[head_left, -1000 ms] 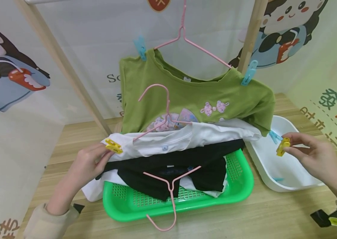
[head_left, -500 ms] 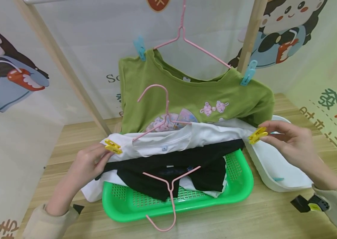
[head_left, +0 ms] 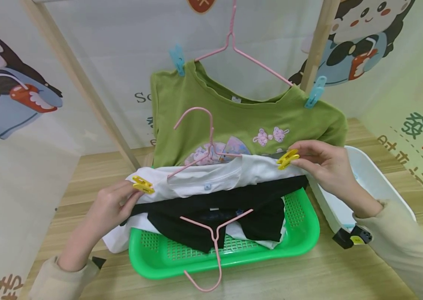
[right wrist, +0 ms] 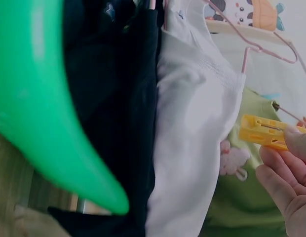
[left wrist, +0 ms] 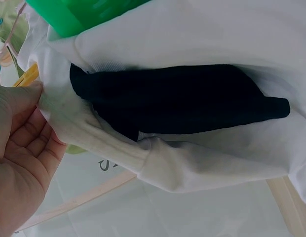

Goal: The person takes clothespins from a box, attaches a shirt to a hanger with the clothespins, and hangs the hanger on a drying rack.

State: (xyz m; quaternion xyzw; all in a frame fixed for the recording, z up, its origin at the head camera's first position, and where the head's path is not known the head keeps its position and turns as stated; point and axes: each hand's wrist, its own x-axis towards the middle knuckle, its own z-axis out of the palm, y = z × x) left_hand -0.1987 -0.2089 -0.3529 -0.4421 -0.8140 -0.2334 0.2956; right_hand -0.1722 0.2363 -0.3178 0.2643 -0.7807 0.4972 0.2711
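In the head view a white shirt (head_left: 196,183) on a pink hanger (head_left: 211,137) lies over the green basket (head_left: 159,266). My left hand (head_left: 112,200) pinches a yellow clothespin (head_left: 143,184) at the shirt's left shoulder; in the left wrist view that clothespin (left wrist: 27,75) shows past the thumb. Over the right shoulder, my right hand (head_left: 325,164) pinches another yellow clothespin (head_left: 287,159) between thumb and fingers. The right wrist view shows this clothespin (right wrist: 264,131) beside the white cloth, apparently apart from it.
Behind hangs a green shirt (head_left: 211,98) with a blue clothespin (head_left: 315,92) at each shoulder. Black clothing (head_left: 222,196) and a second pink hanger (head_left: 217,246) lie at the basket. A white bin (head_left: 376,175) stands right, partly hidden by my right arm. Wooden posts (head_left: 84,83) rise behind.
My right hand has carried its yellow clothespin leftward and slightly up, from above the white bin to the white shirt's right shoulder. The left hand stays in place.
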